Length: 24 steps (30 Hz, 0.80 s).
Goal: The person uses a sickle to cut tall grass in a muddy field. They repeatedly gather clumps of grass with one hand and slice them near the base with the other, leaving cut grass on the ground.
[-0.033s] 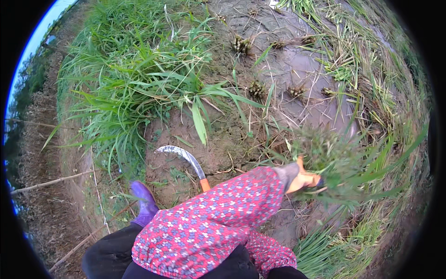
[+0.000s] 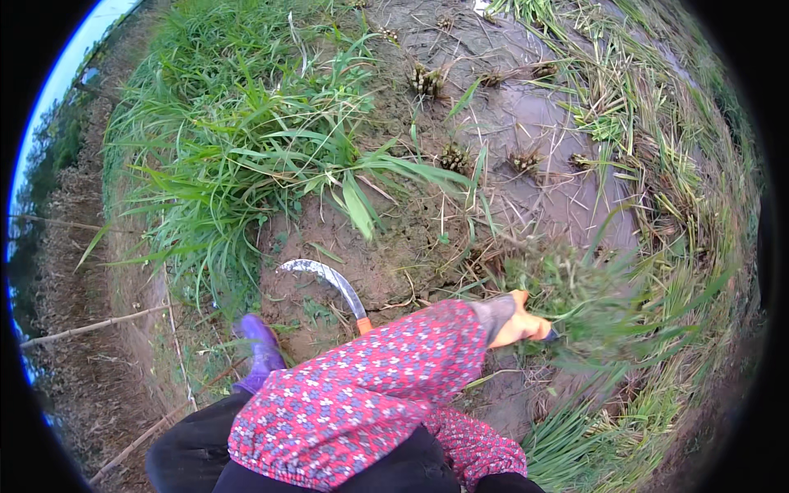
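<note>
Across the view reaches my left arm in a red flowered sleeve. My left hand [image 2: 521, 327], in an orange glove, is closed around a bunch of green grass [image 2: 604, 304] with a muddy, blurred root end. To the left of that arm is a sickle [image 2: 329, 275] with a curved silver blade and an orange handle, its lower end hidden behind the sleeve. My right sleeve [image 2: 477, 444] passes under the left arm. The right hand is hidden, so whether it holds the sickle does not show.
A thick clump of tall grass [image 2: 246, 156] grows at the upper left. Cut stubble [image 2: 454, 158] stands in wet mud [image 2: 534, 115]. Cut stalks [image 2: 657, 181] lie along the right. My purple boot [image 2: 261, 353] is at lower left, near thin sticks [image 2: 94, 324].
My left hand has shifted slightly left and down with the grass bunch, whose blades swing and blur. The sickle stays almost where it was.
</note>
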### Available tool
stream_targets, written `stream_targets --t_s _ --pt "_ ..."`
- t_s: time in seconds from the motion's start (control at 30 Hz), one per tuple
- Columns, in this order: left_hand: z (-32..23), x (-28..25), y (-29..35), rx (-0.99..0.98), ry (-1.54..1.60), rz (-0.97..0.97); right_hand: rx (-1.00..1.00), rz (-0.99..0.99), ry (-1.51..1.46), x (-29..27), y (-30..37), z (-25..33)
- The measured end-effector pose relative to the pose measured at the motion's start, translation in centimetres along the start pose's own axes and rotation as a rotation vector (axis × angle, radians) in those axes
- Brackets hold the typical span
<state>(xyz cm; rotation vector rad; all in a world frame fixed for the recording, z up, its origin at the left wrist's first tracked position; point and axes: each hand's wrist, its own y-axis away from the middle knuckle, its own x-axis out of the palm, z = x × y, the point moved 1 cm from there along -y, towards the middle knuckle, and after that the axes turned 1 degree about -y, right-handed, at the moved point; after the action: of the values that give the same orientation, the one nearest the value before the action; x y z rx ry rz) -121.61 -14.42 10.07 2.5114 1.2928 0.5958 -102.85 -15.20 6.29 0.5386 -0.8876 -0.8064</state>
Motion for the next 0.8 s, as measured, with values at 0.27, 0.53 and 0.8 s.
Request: stream_targets --t_s 0.27,0.53,0.8 --pt "-1.6 -14.2 13.1 -0.320 -0.266 -0.092 -0.022 -0.047 -0.118 -1.1 0.9 2.1" --pt "-0.2 -25.6 26.6 -0.600 -0.989 -0.194 -0.286 -0.465 -0.052 -1.4 -0.2 5.3" --pt "1.8 -30.2 20.4 -0.366 -0.728 -0.356 -0.339 -0.669 0.969 -1.8 2.4 19.2"
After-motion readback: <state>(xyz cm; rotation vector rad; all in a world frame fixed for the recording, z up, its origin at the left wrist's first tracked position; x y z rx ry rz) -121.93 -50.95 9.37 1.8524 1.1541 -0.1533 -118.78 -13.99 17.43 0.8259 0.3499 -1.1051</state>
